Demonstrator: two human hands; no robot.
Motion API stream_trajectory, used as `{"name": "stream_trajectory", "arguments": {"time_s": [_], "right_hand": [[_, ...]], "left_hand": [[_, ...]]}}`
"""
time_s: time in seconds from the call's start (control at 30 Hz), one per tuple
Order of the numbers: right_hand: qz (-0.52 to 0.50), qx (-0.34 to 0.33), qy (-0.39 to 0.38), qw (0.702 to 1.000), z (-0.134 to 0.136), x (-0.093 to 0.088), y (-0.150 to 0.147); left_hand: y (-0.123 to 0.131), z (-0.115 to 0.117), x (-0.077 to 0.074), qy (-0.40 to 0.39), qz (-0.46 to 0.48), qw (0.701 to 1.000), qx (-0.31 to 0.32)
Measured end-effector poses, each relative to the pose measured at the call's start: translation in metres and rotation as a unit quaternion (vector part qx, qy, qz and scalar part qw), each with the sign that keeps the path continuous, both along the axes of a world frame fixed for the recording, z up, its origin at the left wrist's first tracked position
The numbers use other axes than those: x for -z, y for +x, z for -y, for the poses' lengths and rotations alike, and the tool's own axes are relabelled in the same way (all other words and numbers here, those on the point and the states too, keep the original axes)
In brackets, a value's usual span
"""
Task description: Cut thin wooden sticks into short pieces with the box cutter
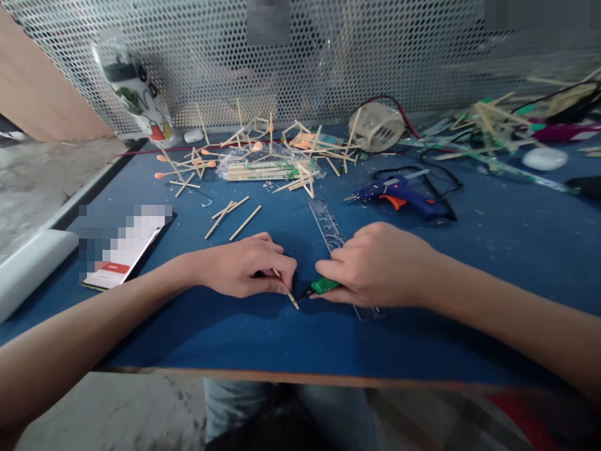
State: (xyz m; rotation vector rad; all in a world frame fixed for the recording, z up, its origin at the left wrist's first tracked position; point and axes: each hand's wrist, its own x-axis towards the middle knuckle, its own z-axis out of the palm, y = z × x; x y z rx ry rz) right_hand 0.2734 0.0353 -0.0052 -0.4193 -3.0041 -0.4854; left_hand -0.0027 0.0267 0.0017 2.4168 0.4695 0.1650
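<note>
My left hand is closed in a pinch around a thin wooden stick, whose end sticks out near the tabletop. My right hand grips a green utility knife; its dark, narrow tip points left and lies close beside the stick's end. Whether the tip touches the stick, I cannot tell. A clear ruler lies partly under my right hand. Beyond my left hand rest several cut sticks, among them a single stick lying apart from a crossed pair.
A blue glue gun with a cord lies behind my right hand. Farther back are a bag of sticks, joined stick frames, and a plastic cup. At left are a phone and a bottle. Perforated metal borders the blue table.
</note>
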Motion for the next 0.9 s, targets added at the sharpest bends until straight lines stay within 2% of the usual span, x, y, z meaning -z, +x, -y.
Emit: {"name": "stream_trajectory", "arguments": {"time_s": [0.2, 0.43, 0.6, 0.9], "right_hand": [[-0.004, 0.011, -0.010, 1.000, 0.0007, 0.0039, -0.0017], [-0.021, -0.011, -0.004, 1.000, -0.0019, 0.0050, -0.0010], [0.013, -0.018, -0.036, 0.999, -0.0036, 0.0021, -0.0023], [0.036, 0.011, -0.041, 0.998, 0.0021, -0.0041, -0.0018]], "left_hand": [[-0.0004, 0.0000, -0.0003, 0.005, 0.001, 1.000, 0.000], [0.0003, 0.0001, -0.0007, -0.001, -0.005, 1.000, 0.001], [-0.0003, -0.0001, 0.0000, -0.005, -0.009, 1.000, -0.002], [-0.0013, 0.0016, -0.0009, -0.009, -0.010, 1.000, -0.005]]}}
